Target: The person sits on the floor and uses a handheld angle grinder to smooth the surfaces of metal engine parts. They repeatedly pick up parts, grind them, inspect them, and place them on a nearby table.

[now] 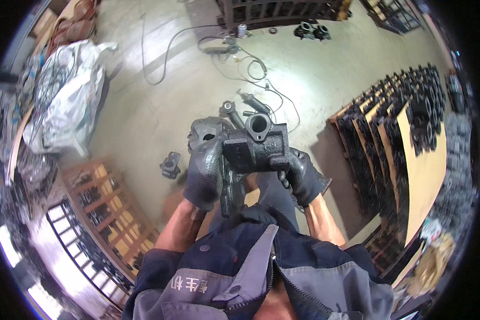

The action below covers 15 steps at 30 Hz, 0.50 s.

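Note:
A black cast-metal housing (256,149) is held up in front of my body, its round flanged port facing up. My left hand (205,173), in a dark glove, is closed on the casting's left side. On its right side my right hand (302,176), gloved too, is closed round it, with some fingers hidden beneath. Just beyond my left hand is another grey casting (205,129), partly covered by the hand. A round-ended metal piece (229,108) shows behind the held casting. Beyond it lies a hand-held power tool (254,102) with a cord.
A smaller flanged casting (170,165) lies on the floor to the left. Stacked layers of black castings on boards (400,154) stand at the right. Cables (258,69) and an angle-grinder-like tool (218,50) lie farther off. Slatted racks (106,208) stand at the lower left.

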Available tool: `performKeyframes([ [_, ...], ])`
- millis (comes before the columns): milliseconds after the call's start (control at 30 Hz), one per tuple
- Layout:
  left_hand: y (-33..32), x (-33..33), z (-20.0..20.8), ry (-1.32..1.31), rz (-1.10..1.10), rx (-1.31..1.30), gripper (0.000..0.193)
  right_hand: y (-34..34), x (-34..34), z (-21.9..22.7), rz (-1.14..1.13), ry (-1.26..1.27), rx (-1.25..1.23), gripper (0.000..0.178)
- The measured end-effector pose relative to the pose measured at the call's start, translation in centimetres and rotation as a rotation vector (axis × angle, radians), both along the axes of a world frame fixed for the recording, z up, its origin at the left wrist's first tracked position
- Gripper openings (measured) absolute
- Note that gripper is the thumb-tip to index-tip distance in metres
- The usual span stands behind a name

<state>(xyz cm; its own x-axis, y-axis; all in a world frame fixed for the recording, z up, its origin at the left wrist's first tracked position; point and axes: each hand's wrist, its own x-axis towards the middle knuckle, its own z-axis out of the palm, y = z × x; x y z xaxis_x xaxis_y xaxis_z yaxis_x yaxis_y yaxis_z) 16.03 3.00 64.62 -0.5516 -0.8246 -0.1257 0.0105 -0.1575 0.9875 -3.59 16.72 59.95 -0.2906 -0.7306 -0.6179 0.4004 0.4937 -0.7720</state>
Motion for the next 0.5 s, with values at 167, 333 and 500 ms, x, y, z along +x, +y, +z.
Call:
performKeyframes([
  [167,1.4,-1.0,0.0,-0.211,-0.276,-0.504,0.034,4.5,1.1,1.5,-0.217,0.024,0.015,0.031],
  [333,4.4,-2.0,-0.7,-0.058,-0.386,-0.266,0.035,9.5,2.2,2.9,-0.359,0.057,0.007,0.034],
  [500,8.6,-2.2,-3.1,-0.093,-0.509,-0.371,0.031,15.1,3.0,4.4,-0.469,0.155,-0.021,0.038],
])
